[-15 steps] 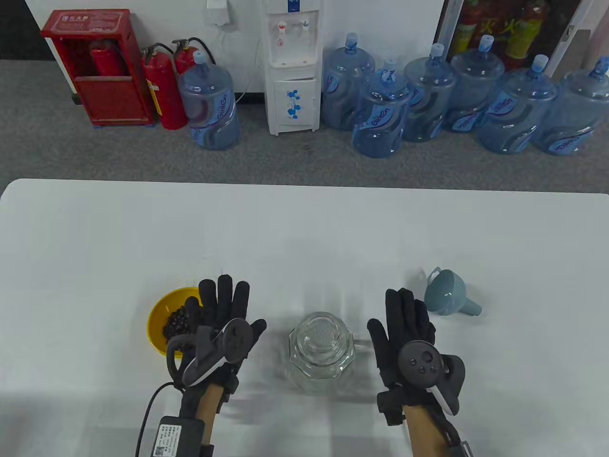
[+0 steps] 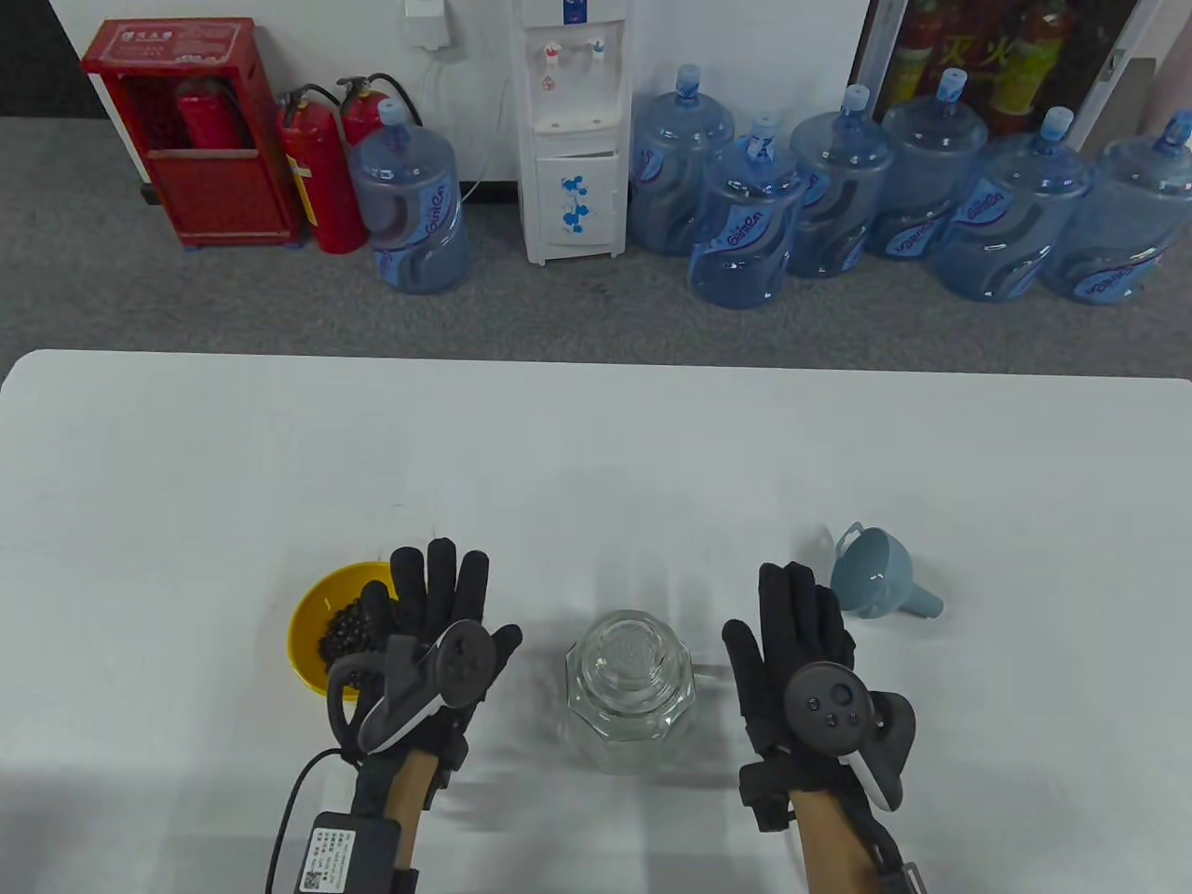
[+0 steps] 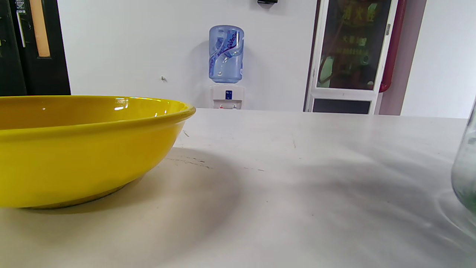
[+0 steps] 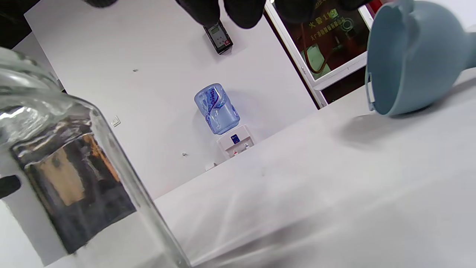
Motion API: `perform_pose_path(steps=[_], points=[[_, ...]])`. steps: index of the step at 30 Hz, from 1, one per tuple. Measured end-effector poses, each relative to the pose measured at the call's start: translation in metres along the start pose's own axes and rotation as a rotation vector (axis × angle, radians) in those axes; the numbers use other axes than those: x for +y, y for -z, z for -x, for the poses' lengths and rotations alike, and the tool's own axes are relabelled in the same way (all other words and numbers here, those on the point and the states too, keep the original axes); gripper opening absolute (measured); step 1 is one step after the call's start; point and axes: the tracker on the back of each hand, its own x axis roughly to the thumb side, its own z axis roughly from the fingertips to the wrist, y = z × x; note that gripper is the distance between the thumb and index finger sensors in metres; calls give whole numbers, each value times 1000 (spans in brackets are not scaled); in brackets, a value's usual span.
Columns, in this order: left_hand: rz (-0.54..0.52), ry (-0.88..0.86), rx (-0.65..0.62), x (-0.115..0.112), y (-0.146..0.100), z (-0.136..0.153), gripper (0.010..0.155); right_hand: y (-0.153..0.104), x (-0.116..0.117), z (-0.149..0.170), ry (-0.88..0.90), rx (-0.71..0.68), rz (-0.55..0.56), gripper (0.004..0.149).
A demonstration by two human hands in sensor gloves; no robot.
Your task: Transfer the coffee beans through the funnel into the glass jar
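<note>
Blue "GainCon"-like lettering is running up the water bottles (image 2: 745, 233) on the floor and the inverted dispenser bottle (image 3: 226, 54), red Chinese characters are showing on the red cabinet (image 2: 172, 42) but staying unreadable, and the left wrist pack's label (image 2: 321, 852) is too small.

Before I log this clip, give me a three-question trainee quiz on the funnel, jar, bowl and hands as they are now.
1. True or false: the blue funnel lies on its side on the table.
2. What is in the yellow bowl? A) water B) dark coffee beans C) nothing
3. Fill in: the glass jar stands between the left hand and the ____ hand.

Key: 1 true; 2 B, the coffee beans are still in it; 3 right, the right hand holds nothing.
</note>
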Motion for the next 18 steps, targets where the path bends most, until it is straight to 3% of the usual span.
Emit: perform_pose_path(steps=[10, 18], points=[[24, -34, -7, -3, 1, -1, 78, -3, -14, 3, 12, 12, 10, 77], [54, -44, 1, -7, 4, 4, 78, -3, -45, -32, 47, -111, 55, 73]])
